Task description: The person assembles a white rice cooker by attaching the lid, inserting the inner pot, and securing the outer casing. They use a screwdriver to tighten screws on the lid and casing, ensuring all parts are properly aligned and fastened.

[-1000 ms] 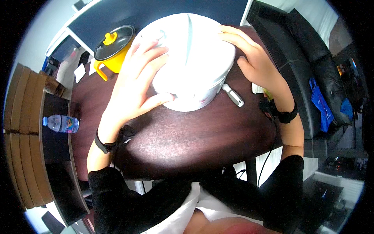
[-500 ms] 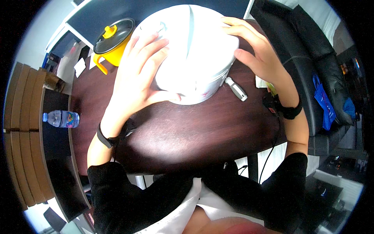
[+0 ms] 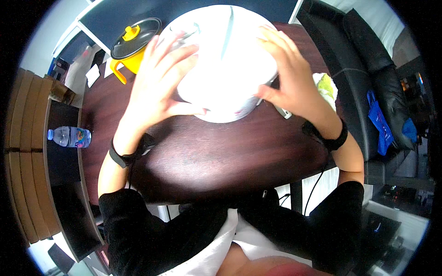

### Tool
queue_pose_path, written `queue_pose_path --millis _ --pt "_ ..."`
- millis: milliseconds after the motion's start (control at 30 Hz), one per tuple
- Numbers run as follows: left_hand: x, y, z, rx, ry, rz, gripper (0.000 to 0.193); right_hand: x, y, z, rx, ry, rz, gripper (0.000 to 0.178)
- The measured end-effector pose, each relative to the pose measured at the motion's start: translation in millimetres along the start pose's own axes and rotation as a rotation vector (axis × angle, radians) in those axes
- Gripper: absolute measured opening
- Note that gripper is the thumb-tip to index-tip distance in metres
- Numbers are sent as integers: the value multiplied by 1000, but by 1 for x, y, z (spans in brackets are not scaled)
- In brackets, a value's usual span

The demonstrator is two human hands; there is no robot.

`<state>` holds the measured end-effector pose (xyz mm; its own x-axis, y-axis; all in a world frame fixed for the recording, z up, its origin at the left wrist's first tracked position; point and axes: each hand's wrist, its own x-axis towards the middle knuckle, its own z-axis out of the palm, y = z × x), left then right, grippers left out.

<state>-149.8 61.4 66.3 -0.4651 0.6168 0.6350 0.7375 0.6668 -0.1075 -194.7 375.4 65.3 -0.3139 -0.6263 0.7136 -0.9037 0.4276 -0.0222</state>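
Observation:
A large white round container with a domed white lid (image 3: 216, 64) stands at the far middle of the dark brown table, its top washed out by glare. My left hand (image 3: 163, 78) lies over its left side, fingers spread on the lid and thumb at the front rim. On the right side my right hand (image 3: 290, 73) curves round the lid edge, fingers on top and thumb lower at the rim. Both hands clasp it. A grey-and-white handled item (image 3: 283, 112) shows only in part beneath the right hand.
A yellow pot (image 3: 134, 62) with a dark lid stands at the back left. A green-and-white packet (image 3: 325, 86) lies by the right edge. The water bottle (image 3: 70, 137) is on the left ledge, near brown cardboard boxes (image 3: 32, 115). A black sofa (image 3: 357, 85) holds a blue bag (image 3: 380, 122).
My right hand has slid left and nearer round the container's rim, now covering most of the grey-and-white item. The left hand has shifted only slightly.

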Motion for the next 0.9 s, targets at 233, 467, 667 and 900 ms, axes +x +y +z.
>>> queue_pose_path --millis 233,467,667,900 --pt "-38 -41 -40 106 -119 -214 108 -1 -53 13 115 -65 -16 74" --pt "-40 -12 -68 -253 -119 -429 92 12 -67 24 400 -40 -27 68" --pt "2 60 -33 111 -179 -269 108 14 -16 22 249 37 57 74" --pt "-5 44 -22 185 -65 -165 91 10 -12 32 170 46 -30 77"
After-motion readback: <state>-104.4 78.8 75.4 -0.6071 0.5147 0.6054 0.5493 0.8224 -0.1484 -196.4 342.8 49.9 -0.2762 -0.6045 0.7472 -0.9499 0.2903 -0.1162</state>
